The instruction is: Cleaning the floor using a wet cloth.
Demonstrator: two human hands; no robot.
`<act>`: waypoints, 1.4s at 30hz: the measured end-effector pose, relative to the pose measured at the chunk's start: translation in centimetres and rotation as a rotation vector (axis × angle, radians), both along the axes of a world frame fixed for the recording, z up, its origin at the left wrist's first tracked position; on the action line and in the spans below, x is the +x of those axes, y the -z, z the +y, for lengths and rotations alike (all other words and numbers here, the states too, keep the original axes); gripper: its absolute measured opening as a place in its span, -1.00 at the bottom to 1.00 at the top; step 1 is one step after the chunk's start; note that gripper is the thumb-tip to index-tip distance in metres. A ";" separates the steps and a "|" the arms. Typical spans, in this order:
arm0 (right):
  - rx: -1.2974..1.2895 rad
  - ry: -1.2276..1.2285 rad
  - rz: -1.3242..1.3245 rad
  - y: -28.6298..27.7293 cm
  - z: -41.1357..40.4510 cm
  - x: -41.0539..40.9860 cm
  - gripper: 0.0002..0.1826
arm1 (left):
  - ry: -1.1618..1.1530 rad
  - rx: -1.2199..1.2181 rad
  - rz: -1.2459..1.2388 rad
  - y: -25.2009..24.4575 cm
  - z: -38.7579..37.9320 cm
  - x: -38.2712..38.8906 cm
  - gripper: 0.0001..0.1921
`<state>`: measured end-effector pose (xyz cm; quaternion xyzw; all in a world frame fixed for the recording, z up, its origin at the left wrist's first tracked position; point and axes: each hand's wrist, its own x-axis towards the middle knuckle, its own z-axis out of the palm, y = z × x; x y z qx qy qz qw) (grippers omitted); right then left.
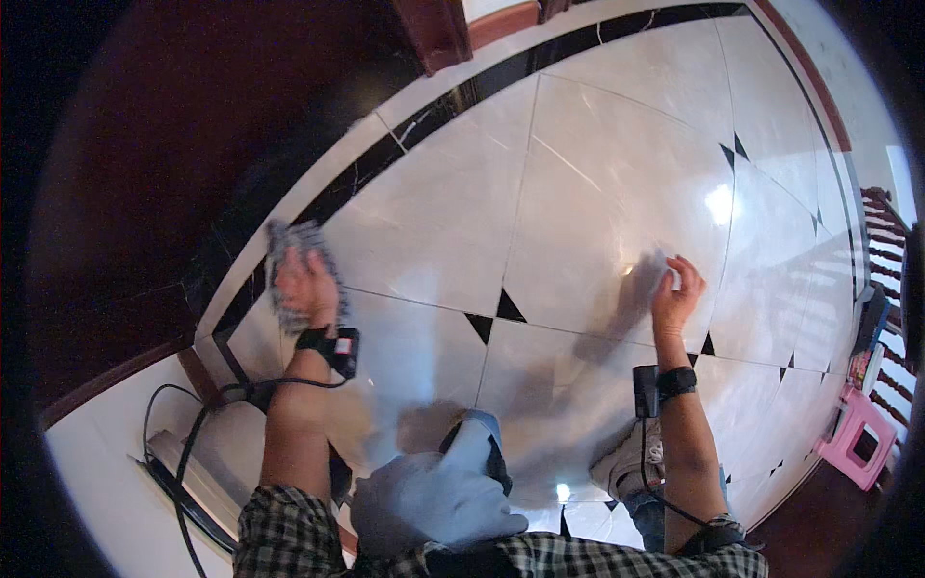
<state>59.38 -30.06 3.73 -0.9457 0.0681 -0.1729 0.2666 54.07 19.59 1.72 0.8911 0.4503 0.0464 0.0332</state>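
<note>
My left hand (309, 283) lies on a bunched grey cloth (295, 235), pressing it against the glossy cream floor tiles (426, 209). The cloth looks blurred and overlaps the black border strip (394, 150) of the floor. Farther right, my right hand (676, 298) hovers above the tiles with its fingers curled. A small pale piece (660, 259) shows at those fingertips, too blurred to name. Each wrist wears a black strap with a small box and a cable.
At left rises a dark reddish-brown surface (144, 180). A wooden post (437, 36) stands at the floor's far edge. On the right are a pink plastic stool (844, 433) and a railing of turned balusters (885, 249). My bent knee (433, 498) and a shoe (623, 462) are close below.
</note>
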 end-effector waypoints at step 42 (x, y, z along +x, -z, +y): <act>-0.219 -0.385 0.119 -0.3 5.6 3.2 -0.49 | 0.444 0.077 -0.094 1.3 -10.1 4.8 -0.48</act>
